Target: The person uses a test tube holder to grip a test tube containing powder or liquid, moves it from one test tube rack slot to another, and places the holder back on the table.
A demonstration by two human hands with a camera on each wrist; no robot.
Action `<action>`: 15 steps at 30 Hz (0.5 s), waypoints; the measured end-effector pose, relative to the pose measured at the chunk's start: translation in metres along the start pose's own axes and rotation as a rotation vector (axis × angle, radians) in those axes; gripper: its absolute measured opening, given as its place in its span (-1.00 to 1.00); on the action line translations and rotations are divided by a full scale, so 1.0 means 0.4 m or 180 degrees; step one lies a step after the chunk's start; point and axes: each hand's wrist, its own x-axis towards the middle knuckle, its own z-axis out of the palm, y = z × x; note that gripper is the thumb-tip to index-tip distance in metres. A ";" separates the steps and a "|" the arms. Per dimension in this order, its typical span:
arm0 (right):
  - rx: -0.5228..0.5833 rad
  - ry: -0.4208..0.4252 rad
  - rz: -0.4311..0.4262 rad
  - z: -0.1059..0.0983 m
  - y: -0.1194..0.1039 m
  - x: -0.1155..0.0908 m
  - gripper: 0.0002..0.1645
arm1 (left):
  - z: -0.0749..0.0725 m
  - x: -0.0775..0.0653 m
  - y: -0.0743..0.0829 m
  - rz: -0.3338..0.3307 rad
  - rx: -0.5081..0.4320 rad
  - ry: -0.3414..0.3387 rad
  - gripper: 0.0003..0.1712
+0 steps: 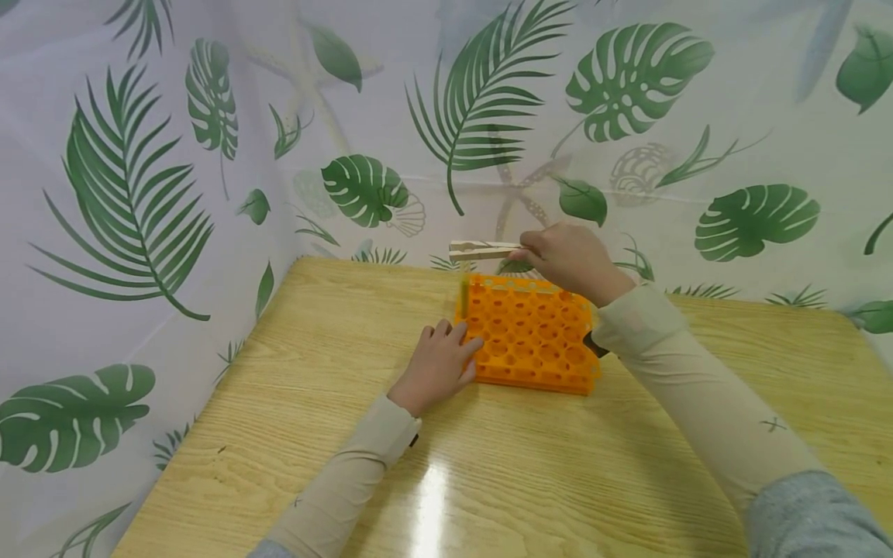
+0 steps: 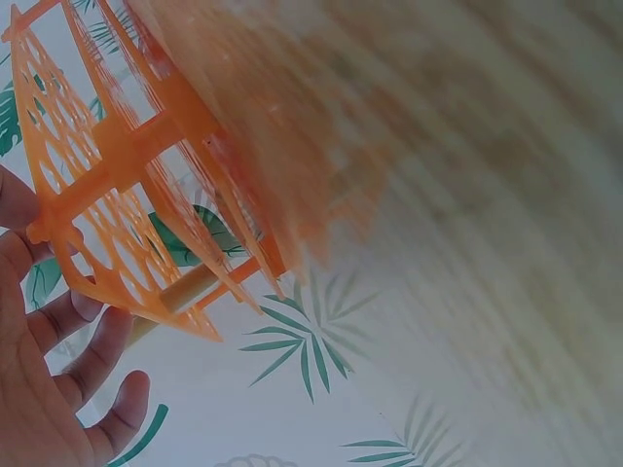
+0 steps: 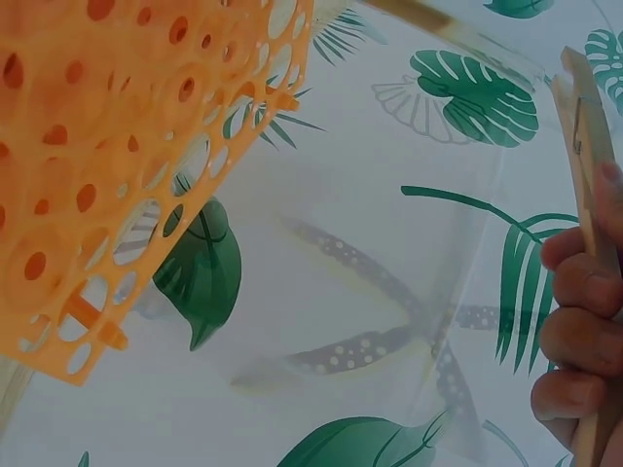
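An orange test tube rack (image 1: 523, 333) full of round holes stands on the table. At its back left corner a slim test tube (image 1: 464, 298) with yellowish liquid stands upright; the right wrist view shows this tube (image 3: 428, 17) too. My left hand (image 1: 439, 360) holds the rack's left end, fingers (image 2: 107, 355) against its side. Above the rack, my right hand (image 1: 568, 260) grips a wooden test tube clamp (image 1: 481, 249), held level and pointing left. The clamp's tip (image 3: 574, 73) is close to the tube's mouth; whether they touch I cannot tell.
The wood-grain table (image 1: 335, 325) reaches back to a white, leaf-printed cloth (image 1: 279, 116), which rises behind it and along its left side. Glare (image 1: 429, 504) shines on the table's front.
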 end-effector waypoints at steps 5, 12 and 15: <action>-0.0045 0.0087 -0.0021 0.005 -0.003 0.002 -0.54 | -0.001 0.000 -0.001 -0.0006 0.0010 -0.0028 -0.76; -0.0063 0.0207 -0.0030 0.009 -0.006 0.004 -0.53 | 0.001 -0.001 -0.001 0.0009 0.0010 0.0035 -0.76; -0.0074 0.0242 -0.0031 0.012 -0.003 0.005 -0.52 | 0.002 -0.001 -0.002 0.0005 0.0006 0.0015 -0.76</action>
